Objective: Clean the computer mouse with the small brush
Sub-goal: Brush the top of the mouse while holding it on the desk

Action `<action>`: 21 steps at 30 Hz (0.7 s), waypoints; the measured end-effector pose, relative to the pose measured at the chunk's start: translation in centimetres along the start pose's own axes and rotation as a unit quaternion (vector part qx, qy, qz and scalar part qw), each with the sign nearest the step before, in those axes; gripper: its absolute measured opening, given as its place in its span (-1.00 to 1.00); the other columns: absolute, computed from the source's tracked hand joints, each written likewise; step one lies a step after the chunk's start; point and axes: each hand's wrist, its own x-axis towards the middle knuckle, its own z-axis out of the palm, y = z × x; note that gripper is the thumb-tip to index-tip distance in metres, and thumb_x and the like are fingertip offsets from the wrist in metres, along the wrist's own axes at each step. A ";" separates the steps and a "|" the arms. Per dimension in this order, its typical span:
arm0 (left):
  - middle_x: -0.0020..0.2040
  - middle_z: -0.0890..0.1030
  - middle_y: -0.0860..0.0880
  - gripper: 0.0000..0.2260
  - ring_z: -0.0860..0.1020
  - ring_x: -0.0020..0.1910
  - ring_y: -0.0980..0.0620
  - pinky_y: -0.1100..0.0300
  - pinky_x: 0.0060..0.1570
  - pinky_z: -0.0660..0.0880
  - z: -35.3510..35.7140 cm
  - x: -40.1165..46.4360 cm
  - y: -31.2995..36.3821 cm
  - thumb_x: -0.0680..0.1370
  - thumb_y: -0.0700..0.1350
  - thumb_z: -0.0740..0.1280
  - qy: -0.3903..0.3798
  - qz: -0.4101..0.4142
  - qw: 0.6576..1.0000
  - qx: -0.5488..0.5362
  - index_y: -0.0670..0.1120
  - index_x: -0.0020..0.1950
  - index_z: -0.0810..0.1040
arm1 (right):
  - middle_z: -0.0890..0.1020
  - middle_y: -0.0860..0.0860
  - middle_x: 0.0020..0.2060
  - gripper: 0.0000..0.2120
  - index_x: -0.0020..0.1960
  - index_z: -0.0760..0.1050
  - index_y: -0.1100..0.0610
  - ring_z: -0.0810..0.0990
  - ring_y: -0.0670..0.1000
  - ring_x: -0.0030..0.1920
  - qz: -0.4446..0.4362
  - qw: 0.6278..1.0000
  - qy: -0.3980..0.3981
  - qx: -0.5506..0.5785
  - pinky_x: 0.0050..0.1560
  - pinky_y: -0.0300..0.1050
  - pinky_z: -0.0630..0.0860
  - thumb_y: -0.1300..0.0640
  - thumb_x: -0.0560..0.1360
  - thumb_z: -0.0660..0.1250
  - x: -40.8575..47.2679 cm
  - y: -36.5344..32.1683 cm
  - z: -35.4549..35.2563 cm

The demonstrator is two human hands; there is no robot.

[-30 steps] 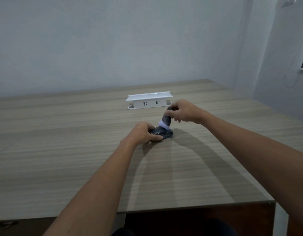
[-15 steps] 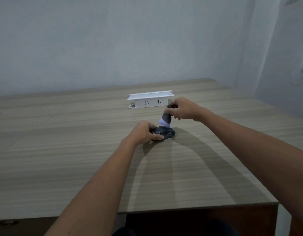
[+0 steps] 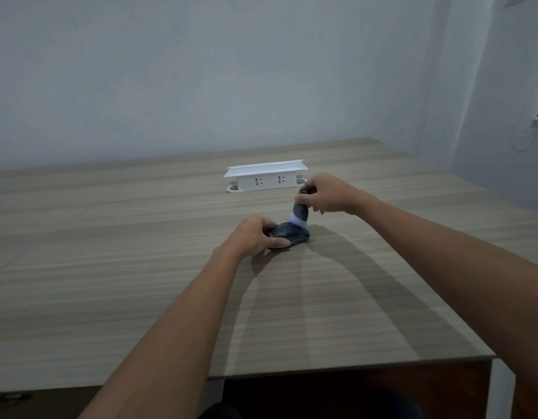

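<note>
Pinning the computer mouse (image 3: 289, 234) mid-worktop with my left hand (image 3: 252, 237) closed around its near end, my right hand (image 3: 328, 193) grips the small brush (image 3: 299, 212) upright, bristles on the mouse's far end.

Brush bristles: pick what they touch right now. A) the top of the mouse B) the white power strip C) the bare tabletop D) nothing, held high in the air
A: the pale bristles of the brush, held in the right hand, press on the dark mouse steadied by the left hand.
</note>
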 end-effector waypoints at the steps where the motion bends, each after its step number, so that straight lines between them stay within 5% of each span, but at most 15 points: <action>1: -0.09 0.71 -0.02 -0.67 0.65 -0.07 -0.05 0.14 -0.08 0.50 0.0 0.0 -0.1 0.42 0.02 0.52 -0.001 0.000 1.000 0.000 -0.08 0.13 0.68 | 0.60 0.06 -0.34 -0.78 -0.09 0.63 0.30 0.52 -0.07 -0.42 -0.004 1.000 -0.002 0.027 -0.42 -0.22 0.47 0.13 0.54 0.35 -0.2 -0.1 0.0; 6: -0.07 0.70 -0.02 -0.63 0.63 -0.09 -0.01 0.18 -0.12 0.49 0.0 0.1 0.0 0.42 0.04 0.52 0.002 0.001 1.000 0.011 -0.09 0.16 0.67 | 0.62 0.10 -0.34 -0.79 -0.11 0.64 0.30 0.53 -0.03 -0.45 0.010 0.999 -0.012 -0.051 -0.40 -0.16 0.48 0.15 0.53 0.35 -0.6 0.7 -0.3; 11: -0.09 0.71 -0.04 -0.65 0.64 -0.11 -0.03 0.16 -0.14 0.48 -0.1 0.4 -0.3 0.42 0.05 0.52 0.005 -0.004 1.000 0.017 -0.08 0.13 0.68 | 0.59 0.04 -0.34 -0.79 -0.07 0.63 0.26 0.53 -0.06 -0.40 -0.021 0.998 -0.011 0.053 -0.41 -0.23 0.50 0.11 0.55 0.36 -1.1 0.6 -0.1; 15: -0.09 0.69 0.00 -0.66 0.58 -0.19 0.10 0.27 -0.24 0.43 0.0 0.3 -0.1 0.43 0.03 0.52 0.007 -0.005 1.000 0.016 -0.08 0.15 0.67 | 0.61 0.02 -0.40 -0.81 -0.13 0.66 0.28 0.52 0.00 -0.41 -0.006 0.999 -0.001 -0.032 -0.48 -0.33 0.44 0.17 0.53 0.34 -1.4 1.2 -0.3; 21: -0.11 0.70 -0.03 -0.67 0.57 -0.21 0.07 0.26 -0.26 0.42 0.1 0.1 -0.1 0.44 0.03 0.51 0.016 -0.002 1.000 0.021 -0.09 0.14 0.68 | 0.66 0.12 -0.32 -0.81 -0.10 0.64 0.25 0.56 -0.02 -0.40 -0.024 1.000 -0.002 -0.009 -0.41 -0.16 0.51 0.12 0.53 0.36 -1.9 1.4 0.0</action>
